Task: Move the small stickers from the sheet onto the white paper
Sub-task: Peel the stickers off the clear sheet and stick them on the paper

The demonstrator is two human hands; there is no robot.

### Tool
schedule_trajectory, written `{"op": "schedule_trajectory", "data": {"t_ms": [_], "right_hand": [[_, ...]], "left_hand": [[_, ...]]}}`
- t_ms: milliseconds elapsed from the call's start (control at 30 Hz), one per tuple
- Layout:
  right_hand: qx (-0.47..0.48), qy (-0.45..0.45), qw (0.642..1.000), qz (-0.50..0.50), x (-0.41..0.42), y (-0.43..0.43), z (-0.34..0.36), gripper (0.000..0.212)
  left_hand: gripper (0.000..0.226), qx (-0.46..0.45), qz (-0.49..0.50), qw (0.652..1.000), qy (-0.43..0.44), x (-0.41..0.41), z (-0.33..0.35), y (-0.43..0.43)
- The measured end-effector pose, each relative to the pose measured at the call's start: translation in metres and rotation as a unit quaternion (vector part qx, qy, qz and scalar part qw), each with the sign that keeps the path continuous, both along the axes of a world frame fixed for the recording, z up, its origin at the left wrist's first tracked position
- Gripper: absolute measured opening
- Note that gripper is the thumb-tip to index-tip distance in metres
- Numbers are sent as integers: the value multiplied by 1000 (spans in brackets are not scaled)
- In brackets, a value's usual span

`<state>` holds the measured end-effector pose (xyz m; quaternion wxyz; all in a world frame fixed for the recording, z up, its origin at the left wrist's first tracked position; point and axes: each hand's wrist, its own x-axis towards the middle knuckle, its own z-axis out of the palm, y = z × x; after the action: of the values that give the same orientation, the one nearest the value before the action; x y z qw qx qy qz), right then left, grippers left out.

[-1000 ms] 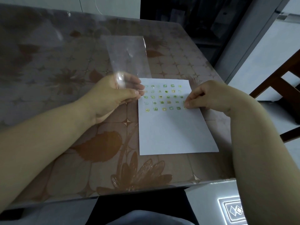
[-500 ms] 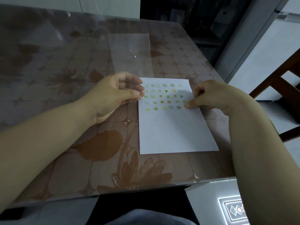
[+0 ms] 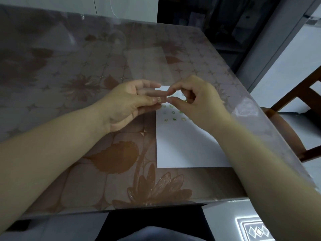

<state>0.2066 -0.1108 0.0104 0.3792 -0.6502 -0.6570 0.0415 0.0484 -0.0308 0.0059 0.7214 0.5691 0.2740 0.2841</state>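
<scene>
A clear sticker sheet [image 3: 147, 66] rises from my left hand [image 3: 128, 103], which grips its lower edge between thumb and fingers. One small gold sticker [image 3: 159, 99] shows on the sheet by my left thumb. My right hand [image 3: 196, 101] hovers over the white paper [image 3: 182, 146], its thumb and forefinger pinched at the sheet's lower corner, touching my left fingertips. Whether a sticker sits between them is hidden. Several small green and gold stickers [image 3: 173, 113] lie in rows on the top part of the paper, partly covered by my right hand.
The table [image 3: 69, 75] has a brown floral cloth under a clear cover. Its right edge runs diagonally just past the paper, with a wooden chair [image 3: 305, 101] beyond it. The near edge is close to my lap. A lit patterned panel [image 3: 257, 230] glows on the floor.
My right hand left the paper's right edge and moved up and left to meet my left fingertips. The clear sheet has tipped back, away from me.
</scene>
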Motion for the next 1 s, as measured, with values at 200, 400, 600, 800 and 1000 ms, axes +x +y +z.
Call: {"op": "schedule_trajectory", "data": {"t_ms": [200, 400, 600, 800, 1000], "right_hand": [[12, -27, 999, -16, -8, 1, -4, 17], [9, -28, 999, -31, -6, 3, -5, 13], [-34, 19, 999, -20, -3, -2, 7, 4], [-269, 106, 957, -14, 6, -24, 42, 5], [-313, 143, 939, -25, -20, -20, 12, 4]], "left_hand": [[42, -44, -41, 998, -26, 1, 0, -2], [45, -45, -31, 998, -23, 2, 0, -3], [47, 3, -12, 1000, 14, 1, 0, -3], [45, 58, 56, 996, 30, 0, -2, 6], [45, 58, 67, 996, 23, -1, -3, 8]]}}
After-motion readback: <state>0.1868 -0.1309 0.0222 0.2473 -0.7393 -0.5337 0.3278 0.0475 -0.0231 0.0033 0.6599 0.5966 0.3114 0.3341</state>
